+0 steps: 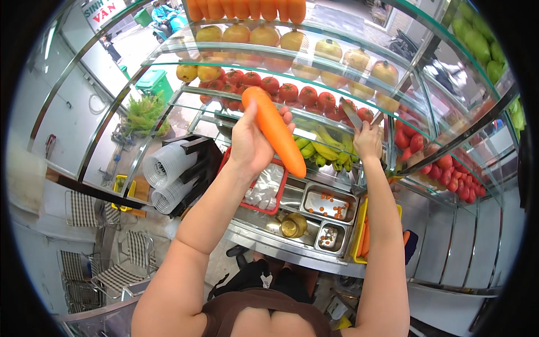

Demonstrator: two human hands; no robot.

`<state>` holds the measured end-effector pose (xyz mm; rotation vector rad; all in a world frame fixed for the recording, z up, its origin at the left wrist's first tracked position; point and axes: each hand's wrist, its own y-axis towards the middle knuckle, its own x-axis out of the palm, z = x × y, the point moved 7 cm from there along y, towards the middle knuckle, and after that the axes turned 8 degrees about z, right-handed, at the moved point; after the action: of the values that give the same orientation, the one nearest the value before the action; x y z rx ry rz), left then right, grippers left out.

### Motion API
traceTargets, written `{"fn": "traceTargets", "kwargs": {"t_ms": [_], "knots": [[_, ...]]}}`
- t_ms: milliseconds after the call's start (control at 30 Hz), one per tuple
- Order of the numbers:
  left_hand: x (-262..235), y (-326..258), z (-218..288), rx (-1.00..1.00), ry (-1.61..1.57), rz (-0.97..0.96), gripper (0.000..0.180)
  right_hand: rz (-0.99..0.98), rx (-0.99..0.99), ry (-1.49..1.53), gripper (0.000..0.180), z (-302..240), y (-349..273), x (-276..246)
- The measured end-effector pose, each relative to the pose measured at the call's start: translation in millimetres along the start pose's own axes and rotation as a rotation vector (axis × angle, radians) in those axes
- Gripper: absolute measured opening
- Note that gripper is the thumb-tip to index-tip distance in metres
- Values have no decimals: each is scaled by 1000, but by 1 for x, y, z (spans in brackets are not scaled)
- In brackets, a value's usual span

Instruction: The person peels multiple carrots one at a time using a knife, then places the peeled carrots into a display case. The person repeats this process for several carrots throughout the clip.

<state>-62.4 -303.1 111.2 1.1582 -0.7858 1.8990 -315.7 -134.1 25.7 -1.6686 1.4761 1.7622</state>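
Left hand (pixel 250 143) grips carrot (pixel 274 130) raised, tilted, clear for cutting; right hand (pixel 368 140) clenches knife (pixel 352 114) beside it, above metal trays (pixel 328 205).

We look down from our head through one wide fisheye, close over our raised forearms, facing a glass case (pixel 314 73) of fruit; straight edges bow toward the dark rim.

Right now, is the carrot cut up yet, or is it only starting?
Only starting. The carrot is whole, held up in the left hand. The right hand grips a knife, its blade away from the carrot. Small orange bits lie in a steel tray. All cutting remains.
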Motion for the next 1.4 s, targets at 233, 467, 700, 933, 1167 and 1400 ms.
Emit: {"fn": "traceTargets", "kwargs": {"t_ms": [233, 467, 700, 933, 1167, 1400], "knots": [[-103, -30, -75, -161, 101, 208, 36, -164, 203, 898, 33, -22, -158, -43], [-171, -68, -200, -372, 192, 535, 28, -165, 688, 1584, 44, -12, -297, -40], [-156, -84, -270, -468, 271, 495, 27, -130, 738, 1403, 64, 31, -310, -49], [-158, -97, -308, -551, 294, 481, 27, -77, 757, 1344, 63, 69, -331, -57], [-155, -108, -334, -567, 372, 443, 26, -69, 825, 1332, 65, 94, -353, -55], [-163, -116, -345, -582, 446, 398, 29, -39, 869, 1333, 62, 105, -370, -49]]}}
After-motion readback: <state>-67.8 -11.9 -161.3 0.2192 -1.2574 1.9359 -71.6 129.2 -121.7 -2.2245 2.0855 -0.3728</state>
